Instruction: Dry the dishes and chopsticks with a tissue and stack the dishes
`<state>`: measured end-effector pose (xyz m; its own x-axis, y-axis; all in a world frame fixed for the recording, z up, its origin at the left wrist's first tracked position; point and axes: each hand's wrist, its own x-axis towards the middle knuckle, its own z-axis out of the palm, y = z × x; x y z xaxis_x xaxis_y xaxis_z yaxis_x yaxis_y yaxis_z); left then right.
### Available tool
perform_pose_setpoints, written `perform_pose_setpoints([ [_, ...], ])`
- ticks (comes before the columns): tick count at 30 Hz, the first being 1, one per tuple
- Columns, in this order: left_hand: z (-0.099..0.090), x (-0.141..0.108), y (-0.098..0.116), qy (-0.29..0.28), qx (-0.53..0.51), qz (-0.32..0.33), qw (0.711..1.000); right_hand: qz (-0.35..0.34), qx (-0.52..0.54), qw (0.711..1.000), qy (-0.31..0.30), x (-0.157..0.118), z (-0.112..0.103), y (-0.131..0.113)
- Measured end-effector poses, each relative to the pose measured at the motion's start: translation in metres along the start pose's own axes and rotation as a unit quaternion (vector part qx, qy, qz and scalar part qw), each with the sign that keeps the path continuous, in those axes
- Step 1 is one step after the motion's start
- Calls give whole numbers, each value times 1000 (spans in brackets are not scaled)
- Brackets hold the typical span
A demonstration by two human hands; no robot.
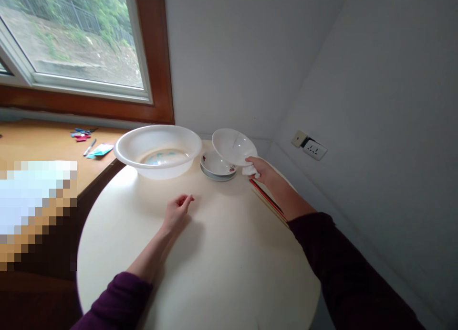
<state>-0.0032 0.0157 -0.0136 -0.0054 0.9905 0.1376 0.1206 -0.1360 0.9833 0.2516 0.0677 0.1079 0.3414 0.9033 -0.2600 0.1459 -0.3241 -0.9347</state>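
My right hand [260,170] grips the rim of a white bowl [234,146] and has a crumpled white cloth [251,170] under its fingers. The bowl is tilted, above and slightly right of a stack of dishes; the top dish [214,163] has red decoration near its rim. My left hand [179,209] is closed, thumb and fingers together, over the round white table [222,272]; nothing shows in it. Several chopsticks [268,198], one of them red, lie beneath my right forearm.
A large translucent white basin [139,163] stands left of the dishes. On the wooden desk [103,167] at the left lie a pen [89,147], a blue and white packet [100,151] and small red and blue items. A wall borders the table's right side.
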Motion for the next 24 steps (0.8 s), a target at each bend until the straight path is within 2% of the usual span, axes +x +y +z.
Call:
perform_pose_setpoints([
  [4, 0, 1, -4, 5, 16, 11, 1000, 49, -14, 999, 4, 30, 13, 2],
  [9, 0, 2, -7, 1, 27, 14, 1000, 94, -44, 995, 4, 53, 23, 11],
  [24, 2, 2, -4, -33, 58, 7, 998, 110, -111, 988, -9, 71, 40, 27],
])
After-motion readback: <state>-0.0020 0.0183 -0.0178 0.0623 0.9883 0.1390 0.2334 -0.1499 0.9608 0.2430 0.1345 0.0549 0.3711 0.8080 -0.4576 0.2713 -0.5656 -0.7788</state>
